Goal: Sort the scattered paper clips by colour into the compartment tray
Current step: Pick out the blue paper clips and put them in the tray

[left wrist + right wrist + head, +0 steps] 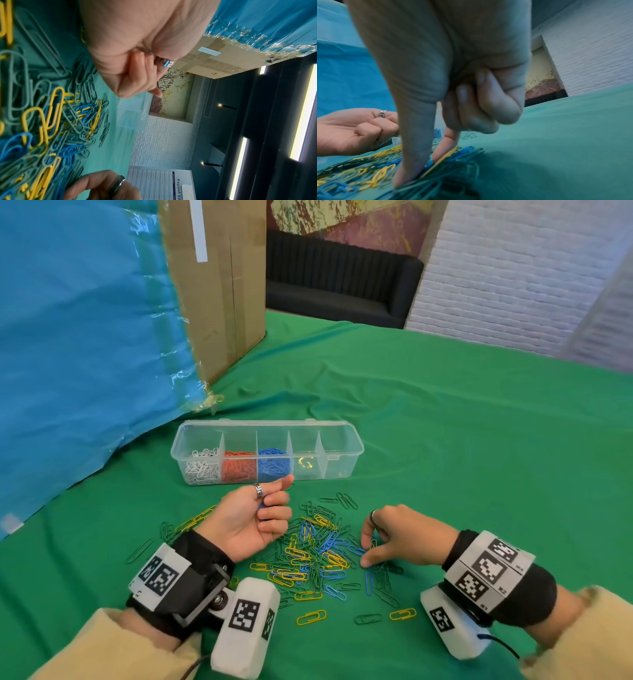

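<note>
Head view shows the right hand [394, 537] down on the right edge of the paper clip pile [315, 553], thumb and index fingertip pressed onto the cloth around a blue clip [363, 553]; it looks like a pinch just forming, though whether the clip is actually gripped can't be told. That blue clip lies right under the fingertips, its long axis roughly running left-right across the green cloth [479, 440], so the right hand is clearly the nearer one. The left hand [255, 522] sits palm-up at the pile's left side, fingers curled over what looks like a few collected blue clips [262, 506]. From there the compartment tray [342, 428] is straight ahead, just beyond the left hand's thumb, with white, red and blue sections filled from the left; the blue one [274, 463] is third. The remaining clips are thin coated wire loops in blue, yellow and dark green, tangled and overlapping, so probably a neighbour gets dragged along.
</note>
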